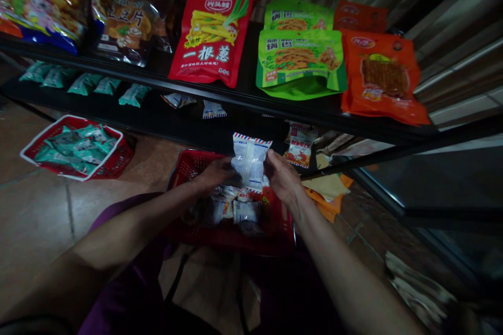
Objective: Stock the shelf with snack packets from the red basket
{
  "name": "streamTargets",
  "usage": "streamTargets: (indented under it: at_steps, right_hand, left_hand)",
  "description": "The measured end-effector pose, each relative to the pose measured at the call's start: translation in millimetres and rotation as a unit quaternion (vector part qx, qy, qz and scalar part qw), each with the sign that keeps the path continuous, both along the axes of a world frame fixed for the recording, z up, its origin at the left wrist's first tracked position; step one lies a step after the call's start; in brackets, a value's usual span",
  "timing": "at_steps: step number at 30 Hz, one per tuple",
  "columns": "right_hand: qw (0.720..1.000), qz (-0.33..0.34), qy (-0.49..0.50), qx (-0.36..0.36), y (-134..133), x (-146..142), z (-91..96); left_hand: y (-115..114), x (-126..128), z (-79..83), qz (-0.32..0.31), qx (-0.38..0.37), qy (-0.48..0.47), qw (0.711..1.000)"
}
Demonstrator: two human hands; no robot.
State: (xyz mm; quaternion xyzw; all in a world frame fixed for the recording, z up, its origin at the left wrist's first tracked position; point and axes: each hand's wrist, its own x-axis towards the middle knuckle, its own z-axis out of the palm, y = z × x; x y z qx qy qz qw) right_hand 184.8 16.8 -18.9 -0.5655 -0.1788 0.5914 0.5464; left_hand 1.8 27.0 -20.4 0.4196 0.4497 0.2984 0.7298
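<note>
A small white snack packet (250,161) with a red-and-blue striped edge is held upright between both my hands. My left hand (215,174) grips its left side and my right hand (282,177) grips its right side, fingers closed on it. Right below sits a red plastic basket (188,163) on my lap, with several similar small packets (234,207) lying inside. The packet is just in front of the dark lower shelf (236,131), where two like packets (214,110) lie.
The upper shelf (243,95) carries a red snack bag (214,31), green bags (301,57), orange bags (383,76) and darker bags at left. Teal packets (84,84) line the lower shelf. A second red basket (76,147) of teal packets stands on the tiled floor at left.
</note>
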Motion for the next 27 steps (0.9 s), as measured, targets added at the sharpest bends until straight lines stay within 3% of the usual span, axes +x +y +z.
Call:
streamTargets:
  at_steps: [6, 13, 20, 24, 27]
  right_hand:
    - [0.996, -0.077, -0.038, -0.038, 2.8, 5.9, 0.8]
    - [0.992, -0.108, -0.059, -0.030, 3.9, 5.1, 10.0]
    - [0.992, -0.112, -0.053, -0.029, 6.1, 4.7, 15.4]
    - [0.990, -0.130, -0.051, -0.022, 7.8, 6.3, 17.0]
    - [0.989, -0.135, -0.061, -0.028, 8.9, 8.7, 17.0]
  left_hand:
    - [-2.0, 1.0, -13.8, -0.051, 0.022, -0.034, 0.998]
    - [0.3, -0.9, -10.3, -0.091, 0.040, -0.032, 0.995]
    - [-6.7, 2.9, -14.2, -0.023, -0.061, -0.067, 0.996]
    - [-12.2, 4.9, -7.2, -0.037, -0.126, -0.107, 0.986]
    - [-12.7, 5.3, -6.6, -0.041, -0.126, -0.129, 0.983]
